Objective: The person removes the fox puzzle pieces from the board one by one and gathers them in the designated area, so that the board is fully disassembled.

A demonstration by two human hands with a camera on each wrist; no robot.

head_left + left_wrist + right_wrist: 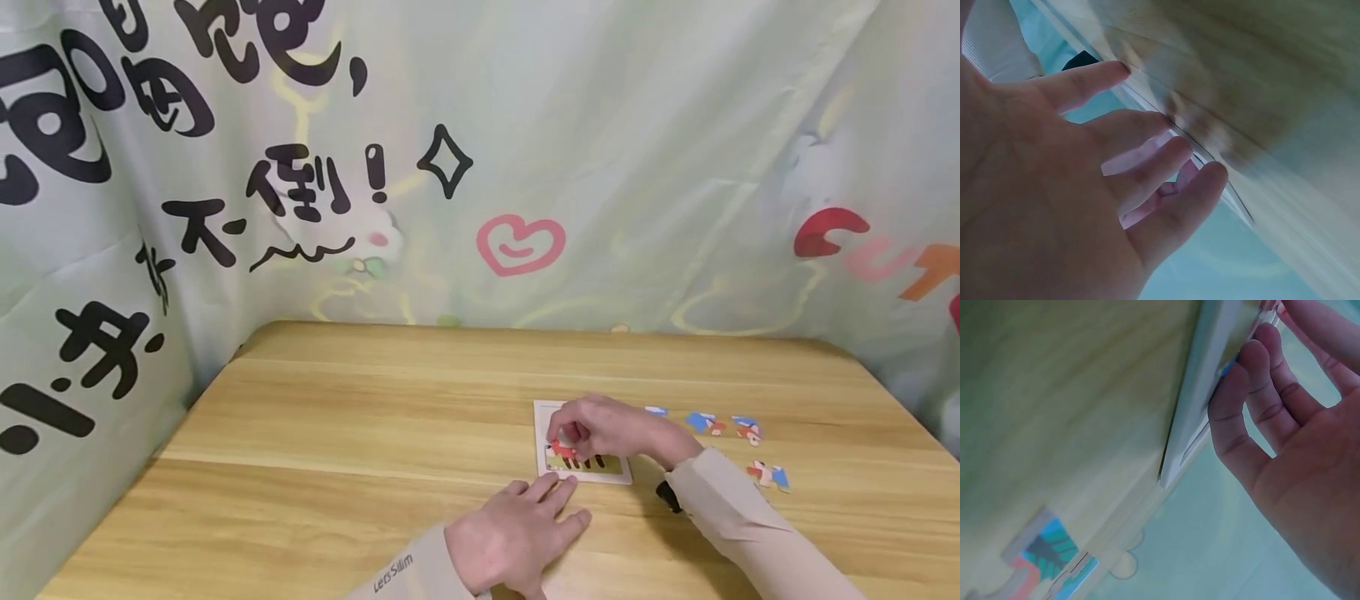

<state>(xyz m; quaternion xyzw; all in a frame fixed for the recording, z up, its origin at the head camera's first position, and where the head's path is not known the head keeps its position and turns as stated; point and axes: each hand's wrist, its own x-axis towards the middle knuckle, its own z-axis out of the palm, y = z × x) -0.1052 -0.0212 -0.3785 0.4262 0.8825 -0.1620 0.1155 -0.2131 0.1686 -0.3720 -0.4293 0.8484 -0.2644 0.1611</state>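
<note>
surface point(337, 433): big wooden top, light grain; everything sits toward its near right part, backdrop cloth hanging behind the far edge
puzzle tray point(542, 454): small flat board with a raised pale frame, lying flat well in from the near edge; looks roughly square so no real long axis I'd swear by; its sides run about parallel to the surface edges; I'd guess light and stiff, slides easily on the wood, so pin it by the frame rather than pinch it
left hand point(517, 533): fingers straight and spread, palm down on the surface, fingertips right at the tray's near edge; nothing held
right hand point(600, 429): over the tray, fingers curled down; seems to be pinching a piece against the picture, but the piece itself is mostly hidden
loose pieces point(750, 450): a handful of thin blue-and-orange jigsaw bits scattered toward the right edge, flat, apart from each other; probably light and a bit fiddly, best lifted by the edges
</note>
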